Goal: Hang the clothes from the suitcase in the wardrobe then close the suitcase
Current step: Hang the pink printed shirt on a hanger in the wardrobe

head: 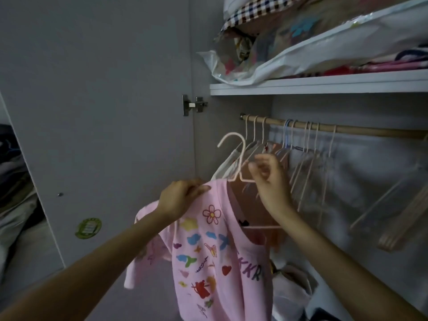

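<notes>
A pink T-shirt (208, 258) printed with coloured drawings hangs in front of the open wardrobe. My left hand (178, 200) pinches its left shoulder. A pale pink wire hanger (240, 163) sits partly inside the shirt's neck, its hook up and below the rail. My right hand (269, 179) grips the hanger's right shoulder just under the hook. The wooden rail (347, 129) runs across the wardrobe behind, with several hangers on it. The suitcase is out of view.
The wardrobe door (97, 112) stands open on the left, hinge (193, 104) at its edge. A shelf (319, 85) above the rail carries bagged bedding (312, 47). Empty hangers (310, 163) and wooden ones (398, 228) hang right; bags (291, 293) lie below.
</notes>
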